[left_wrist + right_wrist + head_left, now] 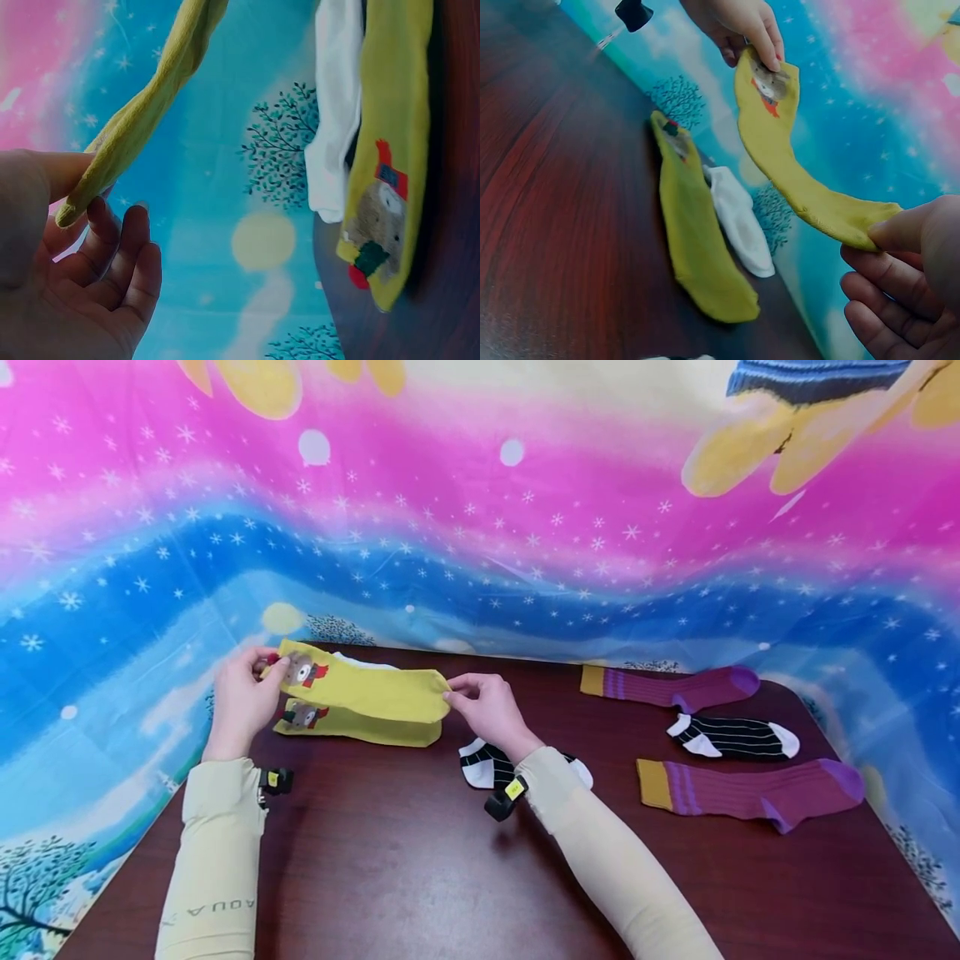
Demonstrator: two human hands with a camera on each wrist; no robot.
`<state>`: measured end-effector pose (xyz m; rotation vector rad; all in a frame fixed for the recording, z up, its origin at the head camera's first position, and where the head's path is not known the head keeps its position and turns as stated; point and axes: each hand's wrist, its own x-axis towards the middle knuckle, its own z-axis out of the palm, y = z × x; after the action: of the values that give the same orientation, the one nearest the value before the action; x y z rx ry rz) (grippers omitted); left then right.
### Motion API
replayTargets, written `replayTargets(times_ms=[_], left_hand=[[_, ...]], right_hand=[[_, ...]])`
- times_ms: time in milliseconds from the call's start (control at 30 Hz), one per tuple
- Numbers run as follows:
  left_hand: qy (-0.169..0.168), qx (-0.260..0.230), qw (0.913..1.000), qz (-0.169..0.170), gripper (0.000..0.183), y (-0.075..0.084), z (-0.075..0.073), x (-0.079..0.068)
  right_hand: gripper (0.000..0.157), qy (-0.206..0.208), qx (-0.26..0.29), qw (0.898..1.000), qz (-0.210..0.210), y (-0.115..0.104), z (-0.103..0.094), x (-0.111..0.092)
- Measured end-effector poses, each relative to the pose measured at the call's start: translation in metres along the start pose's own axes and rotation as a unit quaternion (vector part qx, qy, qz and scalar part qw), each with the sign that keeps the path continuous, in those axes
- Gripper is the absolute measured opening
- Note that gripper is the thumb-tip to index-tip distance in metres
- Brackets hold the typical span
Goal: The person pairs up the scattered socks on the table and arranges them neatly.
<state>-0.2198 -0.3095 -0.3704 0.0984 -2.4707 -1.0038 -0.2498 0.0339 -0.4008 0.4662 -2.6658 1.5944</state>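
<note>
A yellow sock with a bear face in a red scarf is stretched between both hands above the table. My left hand pinches its cuff end beside the bear. At the toe end, my right hand pinches the fabric between thumb and fingers. Below it a matching yellow sock lies flat on the table. A white sock lies beside that one, mostly hidden by the raised sock in the head view. Under my right wrist is a black-and-white striped sock, partly covered by the wrist camera.
At the right of the dark wooden table lie a purple sock with mustard cuff, a black striped sock and another purple sock. A printed cloth hangs along the table's back and sides.
</note>
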Motion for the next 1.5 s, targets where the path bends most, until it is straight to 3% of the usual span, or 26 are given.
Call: replayTargets(times_ms=[367,733,1033,1367,1500], left_hand=[[-0.036,0.029,0.9986,-0.024,0.04,-0.019,0.007,0.0],[-0.045,0.042,0.9977,-0.029,0.037,-0.033,0.012,-0.001],[-0.064,0.042,0.9952,-0.06,0.038,-0.041,0.017,-0.002],[-0.08,0.042,0.9934,-0.07,0.04,-0.043,0.019,-0.004],[-0.101,0.049,0.9905,-0.079,0.039,-0.045,0.02,-0.005]], right_hand=[[0.016,-0.019,-0.006,0.999,0.029,0.016,0.015,0.0],[0.019,-0.045,-0.015,0.998,0.043,0.022,0.031,0.0],[0.02,-0.035,-0.043,0.997,0.046,0.029,0.04,0.004],[0.02,-0.018,-0.051,0.997,0.053,0.033,0.04,0.004],[0.02,-0.021,-0.054,0.997,0.055,0.034,0.04,0.004]])
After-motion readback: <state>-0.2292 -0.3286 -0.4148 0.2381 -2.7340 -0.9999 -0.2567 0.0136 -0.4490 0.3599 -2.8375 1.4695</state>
